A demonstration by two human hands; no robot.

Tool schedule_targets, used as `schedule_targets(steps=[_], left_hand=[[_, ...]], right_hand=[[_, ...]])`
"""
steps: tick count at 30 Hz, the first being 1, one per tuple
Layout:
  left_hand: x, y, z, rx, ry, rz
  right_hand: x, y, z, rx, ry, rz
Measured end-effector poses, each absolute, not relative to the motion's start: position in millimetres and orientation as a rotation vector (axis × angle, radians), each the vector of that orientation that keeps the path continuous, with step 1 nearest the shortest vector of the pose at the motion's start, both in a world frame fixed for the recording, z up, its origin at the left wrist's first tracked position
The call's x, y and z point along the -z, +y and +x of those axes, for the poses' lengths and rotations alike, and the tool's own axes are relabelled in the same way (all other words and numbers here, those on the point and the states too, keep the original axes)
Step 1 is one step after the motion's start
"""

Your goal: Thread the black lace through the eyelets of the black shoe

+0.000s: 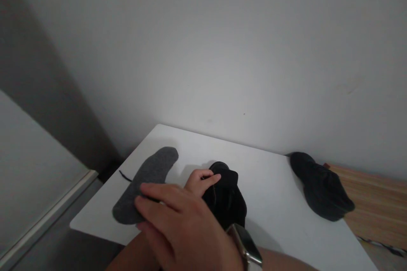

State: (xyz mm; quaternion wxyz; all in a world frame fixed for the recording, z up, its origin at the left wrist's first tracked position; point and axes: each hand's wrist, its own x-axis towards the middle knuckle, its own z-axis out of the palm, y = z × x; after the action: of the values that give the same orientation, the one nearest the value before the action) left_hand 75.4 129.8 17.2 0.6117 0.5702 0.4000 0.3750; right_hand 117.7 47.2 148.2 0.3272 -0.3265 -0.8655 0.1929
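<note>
My left hand [201, 183] is closed around the edge of a black object [228, 199] near the middle of the white table. It looks like a soft pouch or cap, but its exact kind is too dark to tell. My right hand [181, 220], with a watch [244, 243] on the wrist, crosses in front of my left forearm. Its fingers are stretched out and apart, with the tips over a curved grey fabric piece [151, 173] shaped like a sleep mask. From that piece's left side a thin black cord [125, 176] sticks out. My right thumb is hidden.
On the right side of the white table [270, 186] lies a dark cap [319, 184]. A pale wall [222, 51] rises behind the table. A wooden surface [375, 203] with a striped cord [381, 245] shows at the far right, and a baseboard [47, 222] runs along the left.
</note>
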Motion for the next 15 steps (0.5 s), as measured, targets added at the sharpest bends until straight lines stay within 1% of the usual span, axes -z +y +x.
schedule_targets(steps=[4, 9, 12, 15], left_hand=[[-16, 136, 80, -0.868, 0.866, 1.302], [-15, 134, 78, -0.882, 0.844, 1.313], [-15, 134, 77, -0.888, 0.839, 1.320], [-15, 135, 78, -0.890, 0.840, 1.324]], right_hand=[[-111, 54, 69, -0.500, -2.540, -0.877], [-71, 49, 50, -0.562, -2.610, -0.817], [-63, 50, 52, -0.620, -2.707, -0.751], [-74, 53, 61, -0.635, -2.802, -0.607]])
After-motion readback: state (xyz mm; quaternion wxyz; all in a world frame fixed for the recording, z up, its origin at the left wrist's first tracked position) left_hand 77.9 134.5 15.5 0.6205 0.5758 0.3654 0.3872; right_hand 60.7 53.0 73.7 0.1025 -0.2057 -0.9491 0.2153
